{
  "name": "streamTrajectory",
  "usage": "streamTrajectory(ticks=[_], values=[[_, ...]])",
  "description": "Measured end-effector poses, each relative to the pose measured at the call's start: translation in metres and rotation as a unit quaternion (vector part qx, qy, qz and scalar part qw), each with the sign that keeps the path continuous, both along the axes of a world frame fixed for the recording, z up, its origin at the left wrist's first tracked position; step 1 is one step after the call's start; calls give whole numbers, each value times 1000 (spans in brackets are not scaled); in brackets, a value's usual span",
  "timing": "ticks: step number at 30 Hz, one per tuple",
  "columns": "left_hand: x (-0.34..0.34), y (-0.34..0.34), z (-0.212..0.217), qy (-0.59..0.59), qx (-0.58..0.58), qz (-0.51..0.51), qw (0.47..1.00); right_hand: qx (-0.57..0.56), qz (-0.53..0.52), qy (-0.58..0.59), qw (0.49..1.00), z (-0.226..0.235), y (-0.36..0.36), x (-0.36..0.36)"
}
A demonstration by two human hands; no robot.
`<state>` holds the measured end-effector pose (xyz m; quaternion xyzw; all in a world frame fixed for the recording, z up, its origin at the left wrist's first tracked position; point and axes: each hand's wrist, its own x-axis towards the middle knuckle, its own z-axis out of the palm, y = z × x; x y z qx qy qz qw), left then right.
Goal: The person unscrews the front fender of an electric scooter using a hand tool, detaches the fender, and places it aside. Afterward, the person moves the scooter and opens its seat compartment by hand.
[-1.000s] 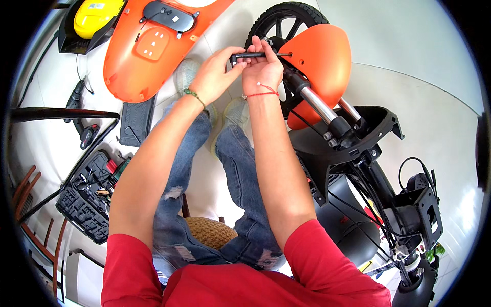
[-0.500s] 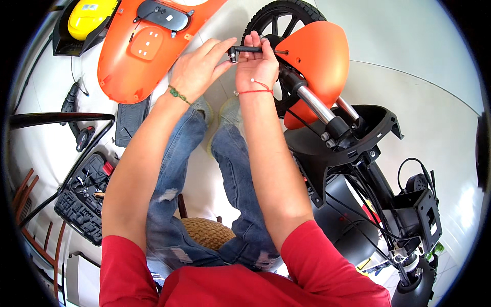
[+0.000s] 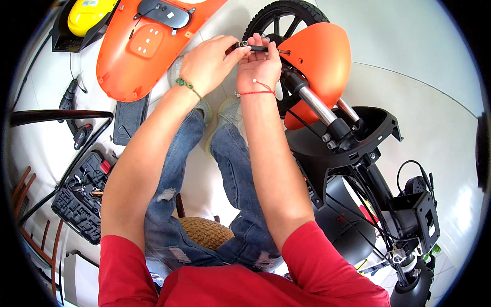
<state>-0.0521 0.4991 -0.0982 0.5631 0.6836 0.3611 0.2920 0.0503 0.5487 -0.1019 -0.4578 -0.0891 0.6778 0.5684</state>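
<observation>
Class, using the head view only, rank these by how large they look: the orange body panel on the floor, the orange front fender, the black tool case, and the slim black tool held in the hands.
1. orange body panel
2. orange front fender
3. black tool case
4. slim black tool
Nearness to the camera makes panel versus fender unsure.

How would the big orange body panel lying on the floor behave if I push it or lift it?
The orange body panel looks like thin moulded plastic, so probably light for its size and slightly flexible. Its curved shell would likely rock, and slide easily on the glossy floor.
</observation>
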Motion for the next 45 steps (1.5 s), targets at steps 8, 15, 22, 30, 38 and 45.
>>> streamTrajectory(ticks=[8,15,22,30,38,45], values=[[4,2,6,75,24,8,997,16,21,21,999,3,-2,-2],[11,7,-3,100,35,30,994,3,18,33,999,-1,-2,-2],[0,20,-6,-677,-245,-9,694,9,33,-21,999,-1,2,3],[9,7,-11,-147,-61,113,981,-8,40,-6,999,-3,5,6],[-9,4,-24,-8,51,-73,996,-24,34,7,999,1,4,5],[4,10,-18,-31,8,-2,999,-6,40,3,999,3,6,8]])
